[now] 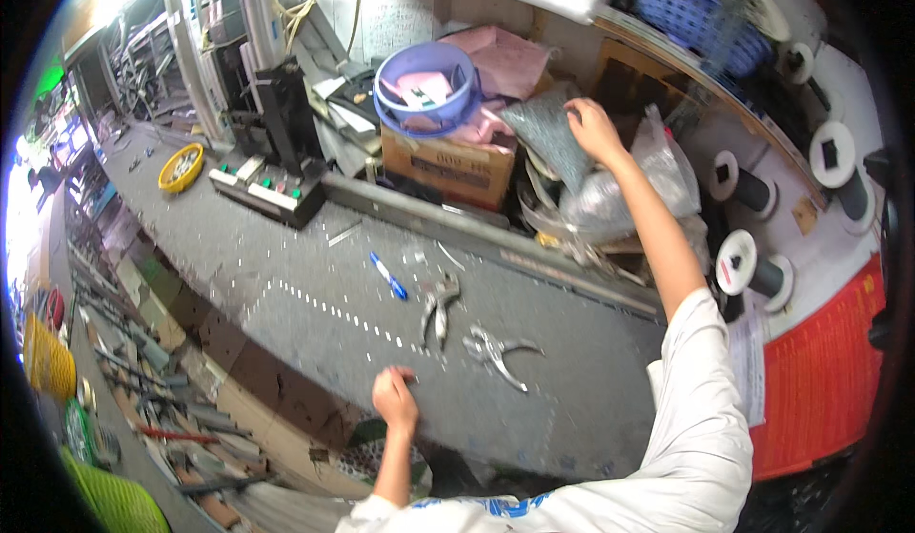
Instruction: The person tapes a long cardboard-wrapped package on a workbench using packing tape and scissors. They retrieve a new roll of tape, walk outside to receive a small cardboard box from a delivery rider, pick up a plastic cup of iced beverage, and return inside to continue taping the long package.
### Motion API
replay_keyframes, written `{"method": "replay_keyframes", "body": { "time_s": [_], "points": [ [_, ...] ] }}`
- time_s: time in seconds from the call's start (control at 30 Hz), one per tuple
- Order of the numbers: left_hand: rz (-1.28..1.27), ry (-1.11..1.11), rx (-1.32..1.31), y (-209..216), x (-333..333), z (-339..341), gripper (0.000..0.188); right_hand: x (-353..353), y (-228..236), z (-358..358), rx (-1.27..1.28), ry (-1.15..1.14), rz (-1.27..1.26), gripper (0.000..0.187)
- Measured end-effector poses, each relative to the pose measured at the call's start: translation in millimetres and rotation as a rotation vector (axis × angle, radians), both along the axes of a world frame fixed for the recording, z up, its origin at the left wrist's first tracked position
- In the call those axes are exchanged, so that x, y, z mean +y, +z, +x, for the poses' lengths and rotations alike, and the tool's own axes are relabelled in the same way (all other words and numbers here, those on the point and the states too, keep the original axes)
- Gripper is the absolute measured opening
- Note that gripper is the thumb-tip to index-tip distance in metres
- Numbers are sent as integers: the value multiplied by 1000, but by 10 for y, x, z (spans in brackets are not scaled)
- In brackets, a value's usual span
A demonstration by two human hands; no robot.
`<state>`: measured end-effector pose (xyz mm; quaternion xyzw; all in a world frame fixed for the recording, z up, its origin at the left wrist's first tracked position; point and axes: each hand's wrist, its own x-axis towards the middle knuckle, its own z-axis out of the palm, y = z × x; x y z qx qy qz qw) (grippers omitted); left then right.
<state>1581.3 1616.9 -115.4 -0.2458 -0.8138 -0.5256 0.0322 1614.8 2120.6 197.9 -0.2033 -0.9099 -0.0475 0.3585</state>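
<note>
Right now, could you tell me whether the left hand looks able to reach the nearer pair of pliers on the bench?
Probably yes: the left hand rests on the bench edge, and only bare surface separates it from the pliers.

two pliers (438,306) (496,350) lie side by side on the bench (286,247), a pen (389,276) left of them; behind stands a box (448,166) with a basin (426,87) on it.
</note>
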Motion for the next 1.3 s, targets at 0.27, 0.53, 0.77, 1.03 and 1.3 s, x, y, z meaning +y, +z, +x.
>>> {"method": "replay_keyframes", "body": {
  "time_s": [0.27,0.53,0.77,1.03,1.3],
  "points": [
    [-261,-65,18,-55,21,-41,44,1583,18,-1564,-458,-346,46,36],
    [-219,-22,-48,13,145,-134,18,2094,221,-2296,-628,-184,36,51],
    [-220,-10,-89,87,181,-233,23,2218,529,-2105,-643,-200,27,54],
    [-219,-51,-109,60,129,-209,29,1901,964,-1440,-535,-315,-29,59],
    [-232,-31,-115,79,144,-121,37,1811,848,-505,-259,-409,-254,58]
  ]
}}
